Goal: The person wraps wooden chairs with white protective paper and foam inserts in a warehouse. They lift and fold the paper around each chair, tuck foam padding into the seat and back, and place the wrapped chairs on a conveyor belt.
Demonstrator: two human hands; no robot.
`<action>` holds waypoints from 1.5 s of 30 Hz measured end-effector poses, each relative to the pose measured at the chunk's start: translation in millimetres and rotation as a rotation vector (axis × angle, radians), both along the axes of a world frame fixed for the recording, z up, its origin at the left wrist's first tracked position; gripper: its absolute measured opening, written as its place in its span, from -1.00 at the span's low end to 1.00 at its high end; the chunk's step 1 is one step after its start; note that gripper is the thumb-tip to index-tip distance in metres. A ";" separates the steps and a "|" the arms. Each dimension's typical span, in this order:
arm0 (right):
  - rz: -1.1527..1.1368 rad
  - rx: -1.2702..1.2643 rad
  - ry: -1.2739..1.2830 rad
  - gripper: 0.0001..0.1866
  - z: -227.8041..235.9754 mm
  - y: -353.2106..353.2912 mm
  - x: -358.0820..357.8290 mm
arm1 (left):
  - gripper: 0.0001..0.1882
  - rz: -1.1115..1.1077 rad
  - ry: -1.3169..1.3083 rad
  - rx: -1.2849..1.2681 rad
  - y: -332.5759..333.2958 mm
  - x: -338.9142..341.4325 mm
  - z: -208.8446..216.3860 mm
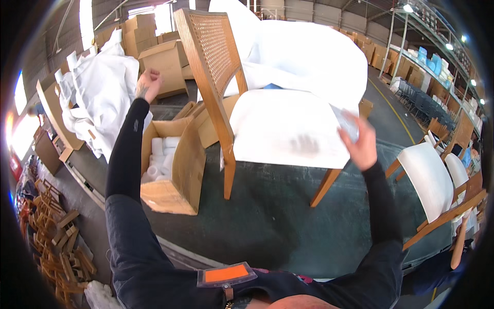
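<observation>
In front of me a wooden chair (230, 123) with a woven cane back (215, 49) and a white seat (293, 126) stands on a dark green surface. Beyond its back, my left hand (149, 84) is raised with the fingers curled in; whatever they may hold is hidden. At the seat's right edge my right hand (363, 147), slightly blurred, grips a clear, plastic-looking piece (349, 127). A dark handprint-like shadow falls across the seat. White wrapping sheet (314, 56) bulges up behind the chair.
An open cardboard box (188, 172) of white foam rolls (163, 154) stands left of the chair. White sheeting (103, 87) is heaped farther left. Other white-seated chairs (427, 177) stand at right, near another person's arm (458, 244). Wooden parts (64, 247) lie piled at lower left.
</observation>
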State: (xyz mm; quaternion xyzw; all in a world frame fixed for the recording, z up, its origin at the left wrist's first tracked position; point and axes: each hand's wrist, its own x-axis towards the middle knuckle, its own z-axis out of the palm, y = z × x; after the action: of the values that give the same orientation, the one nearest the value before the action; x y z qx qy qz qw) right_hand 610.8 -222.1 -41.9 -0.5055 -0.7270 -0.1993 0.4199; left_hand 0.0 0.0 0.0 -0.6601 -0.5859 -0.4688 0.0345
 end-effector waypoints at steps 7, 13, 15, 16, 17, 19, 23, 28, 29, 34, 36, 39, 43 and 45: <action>-0.837 0.003 -0.125 0.23 109.9 137.6 -63.9 | -0.01 -0.065 0.053 0.209 70.1 36.6 79.7; -0.258 -0.664 -0.130 0.08 50.7 215.9 -36.2 | 0.20 -0.107 0.113 0.242 134.9 54.0 72.0; -0.388 -0.481 -0.375 -0.13 2.6 219.8 -42.3 | 0.23 -0.084 0.130 0.224 153.1 55.8 67.7; -0.484 -0.716 -0.422 -0.37 -11.1 230.7 -77.0 | 0.25 -0.013 0.174 0.219 162.2 48.1 65.2; -0.400 -0.575 -0.327 -0.52 -24.5 221.9 -69.1 | 0.26 -0.009 0.165 0.241 173.4 54.2 64.4; -0.524 -0.384 -0.248 -0.56 -22.1 208.8 -66.4 | 0.31 -0.068 0.122 0.244 198.1 55.2 65.6; -0.252 0.016 0.042 -0.55 20.5 160.8 -48.9 | 0.36 -0.328 0.009 0.210 252.2 67.7 64.2; -0.250 0.104 -0.039 -0.60 81.4 149.0 -43.3 | 0.24 -0.172 0.058 0.209 297.4 82.5 63.7; -0.292 0.093 -0.102 -0.60 96.8 148.8 -41.1 | 0.21 -0.067 0.104 0.188 306.7 107.3 44.9; -0.297 0.297 -0.207 -0.63 159.6 134.0 -41.0 | -0.02 0.088 0.066 0.266 319.1 90.3 81.1; -0.269 0.297 -0.129 -0.65 177.0 131.1 -39.1 | -0.11 0.132 0.016 0.302 320.4 80.0 97.5; -0.217 0.478 -0.207 -0.69 198.8 106.9 -46.6 | -0.23 0.155 -0.163 0.542 312.6 93.8 105.3; -0.222 0.451 -0.233 -0.69 202.0 90.5 -55.1 | -0.30 0.164 -0.202 0.634 291.7 82.4 116.5; -0.229 0.449 -0.218 -0.68 191.7 69.0 -54.9 | -0.34 0.006 -0.081 0.589 279.2 78.2 126.5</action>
State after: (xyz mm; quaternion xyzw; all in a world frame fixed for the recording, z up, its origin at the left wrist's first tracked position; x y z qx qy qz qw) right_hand 555.9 -153.1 149.8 -0.4543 -0.6435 -0.4548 0.4155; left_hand 78.2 279.2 126.5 -0.6010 -0.4275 -0.6442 0.2024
